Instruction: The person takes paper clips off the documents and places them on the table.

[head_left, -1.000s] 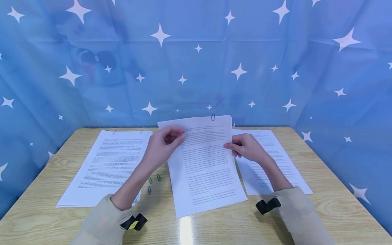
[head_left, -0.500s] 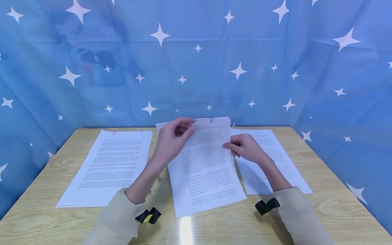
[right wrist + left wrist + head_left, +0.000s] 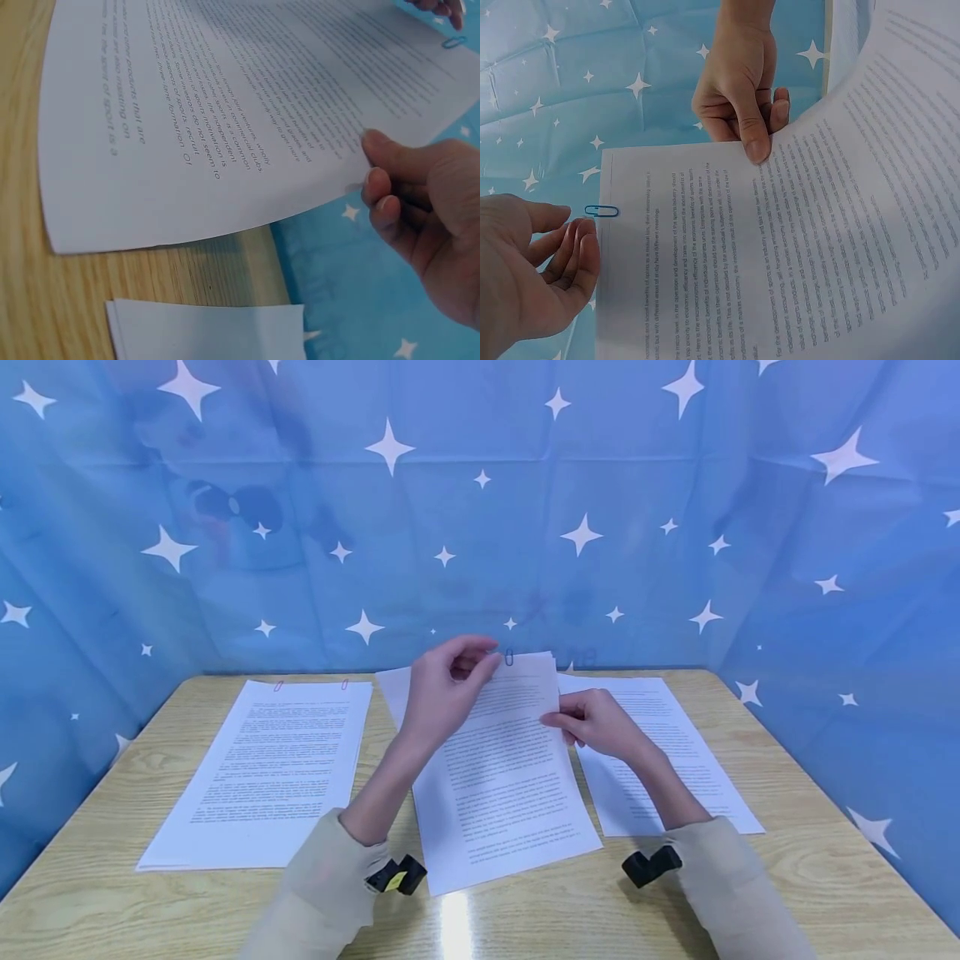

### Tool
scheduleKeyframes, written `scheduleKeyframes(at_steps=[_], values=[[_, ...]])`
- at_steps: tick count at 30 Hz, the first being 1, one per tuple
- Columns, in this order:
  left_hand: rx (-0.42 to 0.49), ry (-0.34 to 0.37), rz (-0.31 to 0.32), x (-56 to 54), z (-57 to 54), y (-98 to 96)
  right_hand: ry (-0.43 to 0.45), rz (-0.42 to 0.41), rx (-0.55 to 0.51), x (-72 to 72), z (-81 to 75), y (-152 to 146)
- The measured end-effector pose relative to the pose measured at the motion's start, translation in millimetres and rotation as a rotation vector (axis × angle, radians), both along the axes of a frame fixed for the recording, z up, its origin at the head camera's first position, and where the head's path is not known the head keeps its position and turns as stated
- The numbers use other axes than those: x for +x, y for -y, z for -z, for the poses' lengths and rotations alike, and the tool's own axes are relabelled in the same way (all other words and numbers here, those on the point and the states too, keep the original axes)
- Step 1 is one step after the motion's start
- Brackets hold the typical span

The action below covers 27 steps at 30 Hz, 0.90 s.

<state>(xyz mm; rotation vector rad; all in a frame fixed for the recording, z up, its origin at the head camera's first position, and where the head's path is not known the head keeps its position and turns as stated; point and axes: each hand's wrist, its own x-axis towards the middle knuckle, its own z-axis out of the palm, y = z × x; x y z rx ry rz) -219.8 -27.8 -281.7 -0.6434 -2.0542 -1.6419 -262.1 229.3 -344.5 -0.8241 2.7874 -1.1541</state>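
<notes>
In the middle of the head view, my right hand grips the right edge of a raised stack of printed sheets, thumb on the front face. The right wrist view shows that thumb on the sheets as well. A dark blue paper clip sits on their top edge, its outer end jutting past the paper. My left hand is at the top edge, left of the clip, fingers loosely bent. In the left wrist view, the fingertips of the left hand are right at the clip's outer end.
On the left of the wooden table lies a stack of printed pages with two pink paper clips on its top edge. Another printed stack lies at the right, partly behind the right hand. A blue star-patterned curtain hangs behind.
My left hand has moved right along the top of the sheets, up to the blue clip. The sheets have shifted slightly left and down; the right hand keeps its grip.
</notes>
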Motion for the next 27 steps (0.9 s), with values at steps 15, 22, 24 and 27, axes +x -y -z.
scheduleKeyframes(at_steps=[15,22,24,27], values=[[-0.058,-0.035,-0.004,-2.1,5.1,-2.4,0.021,-0.008,0.016,4.1,-2.1,5.2],[-0.075,-0.083,-0.045,-1.0,7.1,-6.1,0.014,-0.028,0.006,2.9,0.8,4.6],[-0.075,-0.094,-0.056,-0.6,6.9,-6.9,0.005,-0.028,0.009,2.8,0.9,4.4],[-0.065,-0.109,-0.069,-0.2,6.8,-8.0,-0.001,-0.025,0.014,3.5,0.2,4.6]])
